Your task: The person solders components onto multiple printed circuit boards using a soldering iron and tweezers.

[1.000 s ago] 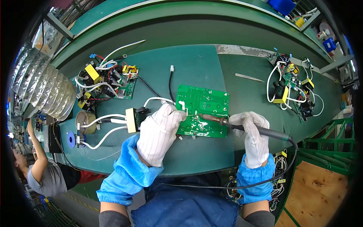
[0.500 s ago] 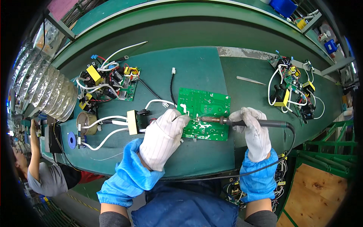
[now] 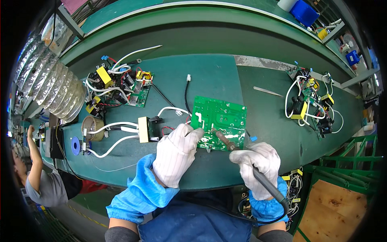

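Note:
A green circuit board [image 3: 225, 117] lies solder side up on the bench in front of me. My right hand [image 3: 258, 165], in a white glove, is closed round a soldering iron [image 3: 224, 140]. Its tip points up and left, at the solder joints in the board's left middle. My left hand [image 3: 177, 151], gloved too, is closed in a pinch at the board's left edge. A thin solder wire [image 3: 115, 170] curves across the bench towards that hand; the fingers hide its end. Beside the left hand stands a yellow-and-black transformer [image 3: 144, 130] with white leads.
At the left are a blue spool [image 3: 75, 145], a tape roll [image 3: 92, 128] and a silver duct [image 3: 54, 94]. Wired assemblies sit at the back left [image 3: 117, 82] and right [image 3: 310, 101]. Metal tweezers [image 3: 267, 91] lie at centre right. Another person [image 3: 46, 187] is at the far left.
My right hand has moved down and left, turning the soldering iron from nearly level to a slant. My left hand has stayed by the board's edge, with a slight shift.

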Available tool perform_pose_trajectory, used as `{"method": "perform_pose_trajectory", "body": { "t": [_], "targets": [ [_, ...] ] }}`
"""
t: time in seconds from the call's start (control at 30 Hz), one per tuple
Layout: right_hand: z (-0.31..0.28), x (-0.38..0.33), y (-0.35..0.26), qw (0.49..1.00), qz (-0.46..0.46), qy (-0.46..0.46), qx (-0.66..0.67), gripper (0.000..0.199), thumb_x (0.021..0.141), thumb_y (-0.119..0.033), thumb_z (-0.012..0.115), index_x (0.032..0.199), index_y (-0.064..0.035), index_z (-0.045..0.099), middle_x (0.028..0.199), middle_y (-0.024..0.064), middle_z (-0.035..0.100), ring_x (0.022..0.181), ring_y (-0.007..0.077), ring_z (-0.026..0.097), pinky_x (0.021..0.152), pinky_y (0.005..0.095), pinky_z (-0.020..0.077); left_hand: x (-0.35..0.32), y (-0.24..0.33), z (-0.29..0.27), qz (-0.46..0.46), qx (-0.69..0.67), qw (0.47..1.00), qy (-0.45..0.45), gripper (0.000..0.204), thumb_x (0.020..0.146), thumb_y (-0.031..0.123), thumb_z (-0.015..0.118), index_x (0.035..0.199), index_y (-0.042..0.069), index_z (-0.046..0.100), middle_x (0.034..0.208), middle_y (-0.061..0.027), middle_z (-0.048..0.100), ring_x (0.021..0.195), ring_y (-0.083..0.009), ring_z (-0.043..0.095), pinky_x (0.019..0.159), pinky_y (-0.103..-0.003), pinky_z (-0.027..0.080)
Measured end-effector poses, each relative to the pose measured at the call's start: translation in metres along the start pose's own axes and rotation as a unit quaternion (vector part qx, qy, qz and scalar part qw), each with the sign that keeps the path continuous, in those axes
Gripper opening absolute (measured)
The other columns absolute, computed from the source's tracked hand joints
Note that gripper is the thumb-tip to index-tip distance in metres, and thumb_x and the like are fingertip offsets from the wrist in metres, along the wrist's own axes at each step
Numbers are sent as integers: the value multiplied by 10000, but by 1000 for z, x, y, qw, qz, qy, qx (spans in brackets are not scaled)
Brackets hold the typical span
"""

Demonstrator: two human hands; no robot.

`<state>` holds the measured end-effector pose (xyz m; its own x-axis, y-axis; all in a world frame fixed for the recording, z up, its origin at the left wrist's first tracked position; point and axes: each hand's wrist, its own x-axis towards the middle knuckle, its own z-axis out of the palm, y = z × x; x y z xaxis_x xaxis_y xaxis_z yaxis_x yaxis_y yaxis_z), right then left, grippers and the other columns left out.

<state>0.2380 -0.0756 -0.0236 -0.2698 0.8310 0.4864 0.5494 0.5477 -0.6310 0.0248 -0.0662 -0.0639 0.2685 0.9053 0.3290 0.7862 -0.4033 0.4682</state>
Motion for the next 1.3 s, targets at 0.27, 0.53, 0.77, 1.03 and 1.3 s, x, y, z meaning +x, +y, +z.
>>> {"method": "perform_pose_trajectory", "body": {
  "t": [0.27,0.53,0.77,1.03,1.3],
  "targets": [
    [4,-3,-2,989,-86,-47,-115,191,660,-108,728,805,-185,630,616,-9,525,588,205,572,587,355,483,1,-3,4,11,4,1000,17,316,731,-53,635,995,122,632,779,-69,573,682,-254,612,549,-360,504],
    [4,-6,-4,985,-95,-62,-131,273,623,-124,761,861,-212,660,630,-7,504,639,208,579,613,347,495,3,1,4,11,37,999,5,294,752,6,652,1013,142,640,795,-56,579,646,-240,609,527,-351,497],
    [-12,-8,-12,994,-57,-23,-88,186,651,-78,713,813,-162,680,612,-3,518,583,216,575,581,345,483,-2,1,-1,-2,-15,1000,26,225,758,57,715,970,104,655,789,-65,615,669,-238,628,555,-340,505],
    [0,-5,-21,998,27,0,-48,57,767,-64,615,741,-104,646,750,9,691,597,222,609,613,360,500,-3,1,2,-19,6,999,26,192,751,62,726,932,84,663,782,-66,625,681,-236,638,552,-336,513],
    [9,-3,-15,995,17,-15,-101,76,787,-86,615,722,-88,652,683,12,668,552,221,596,588,354,498,1,-1,8,-7,37,999,23,203,744,79,729,933,109,661,794,-48,621,671,-221,634,537,-334,510]
  ]
}}
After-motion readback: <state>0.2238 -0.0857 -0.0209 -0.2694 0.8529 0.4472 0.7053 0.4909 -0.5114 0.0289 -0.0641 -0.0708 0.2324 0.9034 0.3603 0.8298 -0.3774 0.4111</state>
